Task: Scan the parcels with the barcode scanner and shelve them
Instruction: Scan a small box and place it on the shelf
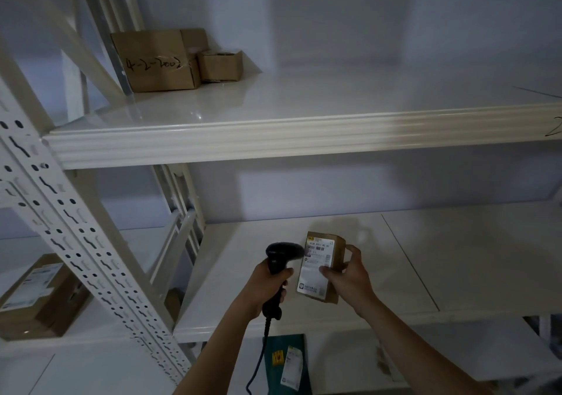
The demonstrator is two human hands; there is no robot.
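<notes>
My left hand is curled round the barcode scanner, its head just beside the label; my right hand pinches the parcel above the lower shelf. I'd keep the label square to the beam and my thumb off the barcode.

Dim, bluish scene. Glare on upper shelf near its front edge; white label blown out bright. Wide-angle bending at frame edges, shelf upright curved. Soft overall, corners murky.

scanner black | parcel brown, white label | shelf white
</notes>
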